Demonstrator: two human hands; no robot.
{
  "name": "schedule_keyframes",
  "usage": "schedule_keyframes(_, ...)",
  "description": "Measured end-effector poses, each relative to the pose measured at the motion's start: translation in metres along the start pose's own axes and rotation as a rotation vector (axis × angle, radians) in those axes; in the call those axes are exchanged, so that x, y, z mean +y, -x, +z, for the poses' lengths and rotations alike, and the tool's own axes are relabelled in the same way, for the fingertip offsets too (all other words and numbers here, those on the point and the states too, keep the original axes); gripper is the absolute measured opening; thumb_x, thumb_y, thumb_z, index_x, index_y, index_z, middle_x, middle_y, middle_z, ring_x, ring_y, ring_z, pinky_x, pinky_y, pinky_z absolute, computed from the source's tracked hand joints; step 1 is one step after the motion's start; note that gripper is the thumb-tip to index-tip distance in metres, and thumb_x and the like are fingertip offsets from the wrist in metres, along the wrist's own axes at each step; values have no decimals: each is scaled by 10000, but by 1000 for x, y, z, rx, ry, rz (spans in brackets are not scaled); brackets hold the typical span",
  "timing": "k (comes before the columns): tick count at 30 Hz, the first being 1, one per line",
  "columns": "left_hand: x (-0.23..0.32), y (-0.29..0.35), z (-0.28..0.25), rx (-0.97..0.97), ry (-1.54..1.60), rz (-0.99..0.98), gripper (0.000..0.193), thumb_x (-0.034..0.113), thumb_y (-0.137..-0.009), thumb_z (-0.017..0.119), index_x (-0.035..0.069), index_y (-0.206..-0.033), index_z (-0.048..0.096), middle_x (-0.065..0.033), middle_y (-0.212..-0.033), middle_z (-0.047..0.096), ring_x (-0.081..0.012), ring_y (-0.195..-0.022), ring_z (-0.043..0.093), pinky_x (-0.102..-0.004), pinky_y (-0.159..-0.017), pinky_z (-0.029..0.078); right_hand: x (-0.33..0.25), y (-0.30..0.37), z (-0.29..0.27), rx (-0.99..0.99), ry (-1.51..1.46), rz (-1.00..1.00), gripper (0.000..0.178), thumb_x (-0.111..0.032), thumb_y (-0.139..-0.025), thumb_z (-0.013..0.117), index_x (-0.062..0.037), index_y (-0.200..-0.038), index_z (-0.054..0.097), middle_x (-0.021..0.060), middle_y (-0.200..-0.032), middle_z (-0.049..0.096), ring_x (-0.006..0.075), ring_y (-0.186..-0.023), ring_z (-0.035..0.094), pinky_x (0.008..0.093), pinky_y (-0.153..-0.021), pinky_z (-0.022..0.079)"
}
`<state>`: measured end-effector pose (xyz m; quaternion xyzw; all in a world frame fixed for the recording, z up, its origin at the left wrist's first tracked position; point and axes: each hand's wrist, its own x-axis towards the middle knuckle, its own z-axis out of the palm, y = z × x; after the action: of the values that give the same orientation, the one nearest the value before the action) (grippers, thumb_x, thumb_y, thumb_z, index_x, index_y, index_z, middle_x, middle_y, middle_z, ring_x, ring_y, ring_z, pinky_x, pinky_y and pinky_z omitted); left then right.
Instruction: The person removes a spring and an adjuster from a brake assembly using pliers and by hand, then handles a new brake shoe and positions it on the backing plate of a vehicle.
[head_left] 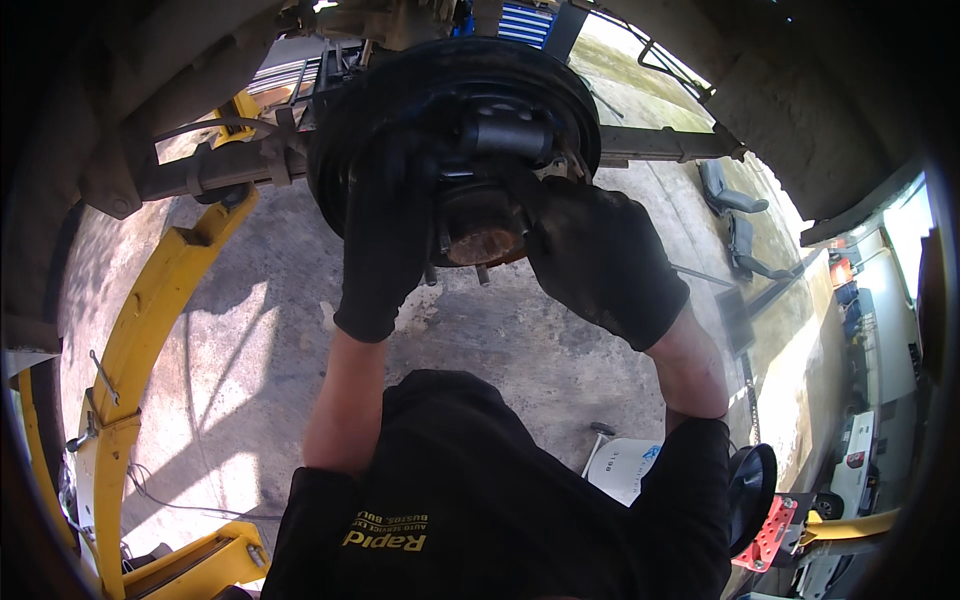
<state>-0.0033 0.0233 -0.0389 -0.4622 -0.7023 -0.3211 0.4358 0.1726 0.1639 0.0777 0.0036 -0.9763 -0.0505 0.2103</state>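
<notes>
In front of me a round black brake backing plate (350,110) is fixed to the axle. A grey wheel cylinder (508,135) sits on its upper part, and below it sticks out the hub (486,244), rusty-faced with wheel studs. My left hand (383,235), in a black glove, reaches up to the plate left of the hub; its fingers are dark and blurred. From the right, my gloved right hand (605,250) has its fingers bent in just under the cylinder. A small shiny metal piece (457,173) shows between the hands. What the fingertips hold is hidden.
Leaf springs (655,145) run out on both sides of the plate. A yellow lift arm (150,310) rises at the left, with another yellow base (200,565) below it. A white container (622,468) and a red bracket (768,530) stand at the lower right. Black pieces (735,215) lie on the concrete.
</notes>
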Motion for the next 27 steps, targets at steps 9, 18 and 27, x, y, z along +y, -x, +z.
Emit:
schedule_keyframes(9,3,11,-3,-129,69,-120,525,-33,-944,616,73,-1456,568,-202,-1555,456,-383,-1349,526,-452,-1117,434,0,-11,-2,-73,126,-74,250,-96,-854,685,-36,-1096,705,126,-784,724,253,-643,734,352,-578,581)
schedule_keyframes(18,-8,-9,-23,-142,260,-86,272,66,-1011,627,56,-1281,662,-140,-1229,670,-276,-1088,667,-373,-934,528,1,0,20,65,-176,131,321,-96,-875,676,-84,-1196,676,167,-836,719,359,-717,730,439,-642,598)
schedule_keyframes(27,-25,-29,-44,-500,536,-276,225,92,-958,690,59,-1180,697,-120,-953,723,-276,-851,709,-385,-813,561,-18,26,60,416,-613,197,604,37,-902,641,-53,-1493,549,201,-932,736,254,-688,734,345,-649,563)
